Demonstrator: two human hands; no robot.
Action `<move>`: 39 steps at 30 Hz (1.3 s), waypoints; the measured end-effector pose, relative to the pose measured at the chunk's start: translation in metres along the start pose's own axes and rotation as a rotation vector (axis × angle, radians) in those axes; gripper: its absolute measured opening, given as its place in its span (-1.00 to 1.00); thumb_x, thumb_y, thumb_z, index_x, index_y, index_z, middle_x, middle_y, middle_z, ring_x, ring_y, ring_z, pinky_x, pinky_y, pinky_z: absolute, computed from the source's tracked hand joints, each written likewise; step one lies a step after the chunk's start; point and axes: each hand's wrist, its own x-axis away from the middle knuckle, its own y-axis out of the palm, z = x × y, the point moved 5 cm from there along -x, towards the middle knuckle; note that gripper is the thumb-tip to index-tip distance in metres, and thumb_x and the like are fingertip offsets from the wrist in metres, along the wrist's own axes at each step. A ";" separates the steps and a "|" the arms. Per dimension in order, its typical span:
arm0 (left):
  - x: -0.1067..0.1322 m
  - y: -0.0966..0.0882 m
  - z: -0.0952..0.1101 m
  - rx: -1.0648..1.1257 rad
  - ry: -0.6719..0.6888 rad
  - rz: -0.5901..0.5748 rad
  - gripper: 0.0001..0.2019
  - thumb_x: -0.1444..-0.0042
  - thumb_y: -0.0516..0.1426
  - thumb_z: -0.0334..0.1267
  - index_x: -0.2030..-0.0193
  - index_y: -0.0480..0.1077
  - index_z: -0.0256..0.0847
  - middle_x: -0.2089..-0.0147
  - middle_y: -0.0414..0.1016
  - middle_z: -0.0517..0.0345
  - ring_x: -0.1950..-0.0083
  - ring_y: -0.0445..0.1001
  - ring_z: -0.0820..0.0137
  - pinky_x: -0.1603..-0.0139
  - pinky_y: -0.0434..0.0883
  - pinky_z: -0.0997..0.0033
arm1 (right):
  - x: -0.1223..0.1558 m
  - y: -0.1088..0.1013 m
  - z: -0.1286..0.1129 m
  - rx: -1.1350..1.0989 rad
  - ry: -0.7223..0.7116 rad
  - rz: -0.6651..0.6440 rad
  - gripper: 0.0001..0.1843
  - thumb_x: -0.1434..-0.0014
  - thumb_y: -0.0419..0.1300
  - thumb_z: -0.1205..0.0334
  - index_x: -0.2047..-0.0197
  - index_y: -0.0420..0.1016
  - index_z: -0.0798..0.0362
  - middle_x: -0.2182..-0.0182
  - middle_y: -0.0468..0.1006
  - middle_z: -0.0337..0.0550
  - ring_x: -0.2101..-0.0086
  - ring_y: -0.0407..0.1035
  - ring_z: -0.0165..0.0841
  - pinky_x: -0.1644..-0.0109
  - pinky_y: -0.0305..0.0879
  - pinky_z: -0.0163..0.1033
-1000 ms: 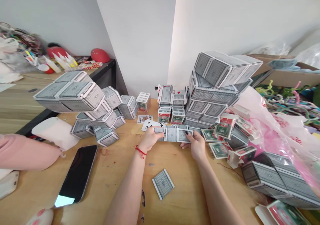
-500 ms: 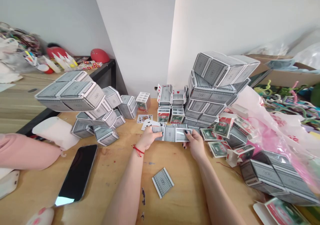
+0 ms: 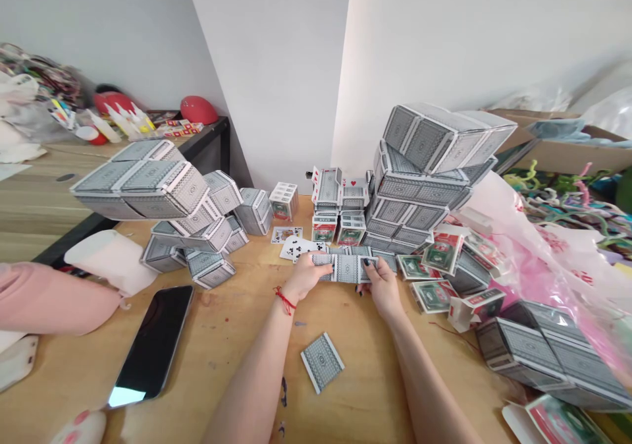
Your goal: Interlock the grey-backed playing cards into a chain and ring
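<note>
Between my two hands is a strip of grey-backed playing cards [image 3: 346,269], held level just above the table. My left hand [image 3: 305,278] pinches its left end, thumb on top. At the right end, my right hand [image 3: 383,286] grips with the thumb in front and fingers underneath, partly hidden. One square of folded playing cards [image 3: 322,362], back up, lies on the table between my forearms. Just behind my left hand are several face-up playing cards [image 3: 292,249].
Card-block stacks rise at left [image 3: 158,187] and right [image 3: 419,180]. Printed card boxes [image 3: 434,295] lie beside my right hand. A black phone [image 3: 153,345] rests at front left, near a pink pouch-like thing [image 3: 59,299]. Pink plastic bags [image 3: 538,246] fill the right side.
My left hand has shifted right, and my right hand slightly left, so they are closer together on the card strip. The loose square and the stacks stay put.
</note>
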 end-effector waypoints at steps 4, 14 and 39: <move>0.001 0.003 0.001 0.005 -0.030 0.009 -0.80 0.22 0.21 -0.32 0.37 0.44 -0.31 0.39 0.49 0.13 0.37 0.38 0.43 0.36 0.29 0.49 | 0.002 0.003 -0.001 0.034 -0.002 -0.023 -0.69 -0.07 0.04 -0.07 0.35 0.14 0.00 0.74 0.33 -0.41 0.77 0.23 -0.46 0.73 0.17 -0.38; 0.002 0.008 0.000 0.043 -0.023 0.010 -0.83 0.21 0.20 -0.33 0.39 0.43 -0.29 0.40 0.48 0.18 0.37 0.37 0.45 0.32 0.27 0.48 | 0.005 0.009 -0.004 0.080 -0.012 -0.081 -0.66 -0.09 -0.03 -0.12 0.34 0.09 0.00 0.75 0.32 -0.43 0.77 0.25 -0.47 0.72 0.16 -0.40; -0.001 0.000 -0.006 -0.030 -0.034 0.165 -0.63 0.27 0.26 -0.19 0.28 0.30 -0.24 0.50 0.37 0.25 0.48 0.33 0.50 0.47 0.21 0.54 | 0.008 0.012 -0.008 -0.125 0.040 -0.089 -0.68 -0.05 0.11 -0.02 0.27 0.14 0.01 0.58 0.38 -0.38 0.71 0.32 -0.48 0.72 0.26 -0.39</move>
